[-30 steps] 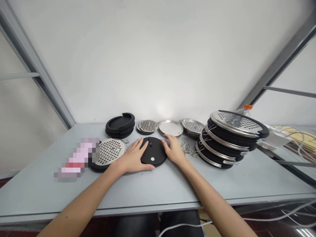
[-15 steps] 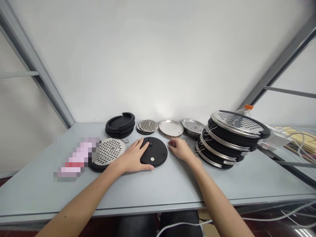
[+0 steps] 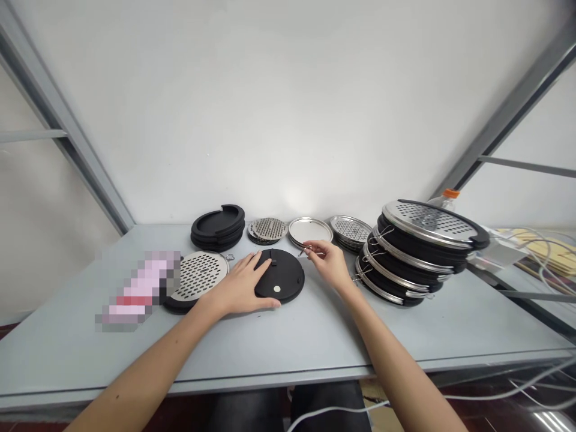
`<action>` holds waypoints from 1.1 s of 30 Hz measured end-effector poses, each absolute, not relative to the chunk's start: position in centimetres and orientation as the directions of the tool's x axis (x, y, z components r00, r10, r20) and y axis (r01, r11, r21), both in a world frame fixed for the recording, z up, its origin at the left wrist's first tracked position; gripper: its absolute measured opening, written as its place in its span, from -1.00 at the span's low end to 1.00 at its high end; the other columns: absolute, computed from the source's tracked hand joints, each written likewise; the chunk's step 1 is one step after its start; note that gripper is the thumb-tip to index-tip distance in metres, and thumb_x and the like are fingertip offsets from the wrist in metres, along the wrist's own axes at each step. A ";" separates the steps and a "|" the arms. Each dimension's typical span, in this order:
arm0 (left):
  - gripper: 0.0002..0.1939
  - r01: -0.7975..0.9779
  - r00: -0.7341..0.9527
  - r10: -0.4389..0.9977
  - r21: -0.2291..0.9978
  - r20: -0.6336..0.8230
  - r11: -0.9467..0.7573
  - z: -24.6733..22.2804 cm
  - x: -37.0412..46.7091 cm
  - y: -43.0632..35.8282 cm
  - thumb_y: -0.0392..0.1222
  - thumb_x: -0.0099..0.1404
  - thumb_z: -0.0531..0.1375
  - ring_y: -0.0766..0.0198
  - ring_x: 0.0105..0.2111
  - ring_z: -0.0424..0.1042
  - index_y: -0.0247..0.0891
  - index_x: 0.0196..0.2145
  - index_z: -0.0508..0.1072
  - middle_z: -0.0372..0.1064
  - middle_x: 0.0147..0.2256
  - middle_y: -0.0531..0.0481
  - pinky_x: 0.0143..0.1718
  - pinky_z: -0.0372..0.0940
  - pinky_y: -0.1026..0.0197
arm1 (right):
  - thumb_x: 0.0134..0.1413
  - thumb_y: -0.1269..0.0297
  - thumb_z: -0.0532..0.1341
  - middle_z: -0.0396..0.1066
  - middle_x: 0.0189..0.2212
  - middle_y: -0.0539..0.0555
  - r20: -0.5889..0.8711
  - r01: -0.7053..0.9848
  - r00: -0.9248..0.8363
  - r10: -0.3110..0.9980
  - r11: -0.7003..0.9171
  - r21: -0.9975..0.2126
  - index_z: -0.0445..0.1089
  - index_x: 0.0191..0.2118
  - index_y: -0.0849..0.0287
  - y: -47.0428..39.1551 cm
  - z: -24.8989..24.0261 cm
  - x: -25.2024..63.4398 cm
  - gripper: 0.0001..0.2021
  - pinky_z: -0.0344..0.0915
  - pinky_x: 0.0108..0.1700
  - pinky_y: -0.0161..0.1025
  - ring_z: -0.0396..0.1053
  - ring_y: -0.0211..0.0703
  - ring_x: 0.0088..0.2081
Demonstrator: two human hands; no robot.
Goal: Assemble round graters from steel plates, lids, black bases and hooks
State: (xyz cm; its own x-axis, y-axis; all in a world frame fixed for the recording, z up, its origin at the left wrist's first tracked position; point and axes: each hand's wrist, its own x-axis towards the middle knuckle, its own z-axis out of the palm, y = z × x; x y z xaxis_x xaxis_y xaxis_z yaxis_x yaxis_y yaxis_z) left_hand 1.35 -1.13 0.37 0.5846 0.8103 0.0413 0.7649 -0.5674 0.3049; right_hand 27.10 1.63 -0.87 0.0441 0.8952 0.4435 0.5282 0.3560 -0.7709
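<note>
A round black disc (image 3: 288, 276) lies flat on the table, with a slot near its far edge and a white dot near its front. My left hand (image 3: 243, 285) rests on the disc's left side, fingers spread and thumb stretched along the front. Just off the disc's far right edge, my right hand (image 3: 330, 261) pinches a small metal wire clasp (image 3: 305, 249) between thumb and fingertips. Left of my left hand sits a perforated metal plate (image 3: 202, 276) in a black ring, a small wire loop (image 3: 230, 257) at its edge.
Along the wall stand stacked black rings (image 3: 218, 228), perforated discs (image 3: 270, 229), a shiny metal tray (image 3: 310, 231) and patterned metal plates (image 3: 351, 231). A tall leaning stack (image 3: 418, 258) of assembled plates rises at right, an orange-capped bottle (image 3: 450, 198) behind it. A blurred pink item (image 3: 144, 285) lies left.
My right hand has lifted slightly away from the table beside the disc, bringing the wire clasp up and a little leftward. My left hand stays put on the disc.
</note>
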 end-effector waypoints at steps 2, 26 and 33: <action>-0.17 0.765 0.573 0.816 0.311 0.074 -0.565 0.5 1.6 -1.2 0.38 0.22 -0.02 -0.09 0.31 -0.19 -0.16 0.29 0.03 -0.17 0.32 -0.15 0.25 -0.14 -0.11 | 0.03 0.18 0.22 0.50 -0.32 0.16 0.396 0.423 0.074 0.915 0.331 -0.844 0.49 -0.20 0.24 1.7 -0.7 27.0 -0.73 0.39 -0.23 -0.13 0.46 -0.11 -0.37; -0.32 0.763 0.489 0.843 0.360 0.222 -0.537 -1.2 2.8 -0.8 0.17 0.35 -0.03 -0.09 0.28 -0.08 -0.31 0.26 0.04 -0.05 0.27 -0.28 0.21 -0.01 -0.13 | -0.13 0.16 0.31 0.31 -0.53 -0.05 0.032 -0.331 -0.089 0.996 0.001 -0.943 0.49 -0.26 0.23 3.8 0.6 23.6 -0.70 -0.08 -0.59 -0.37 0.00 -0.44 -0.61; -0.43 0.695 0.529 0.781 0.358 0.332 -0.623 -0.2 2.2 -0.8 0.08 0.33 0.07 0.00 0.14 0.20 -0.22 0.21 0.15 0.21 0.16 -0.16 0.13 0.14 -0.05 | -0.02 0.21 0.11 0.17 -0.58 -0.06 -0.068 -0.389 -0.142 0.988 -0.118 -0.914 0.48 -0.35 0.28 6.7 0.7 21.8 -0.73 -0.16 -0.63 -0.37 -0.10 -0.43 -0.64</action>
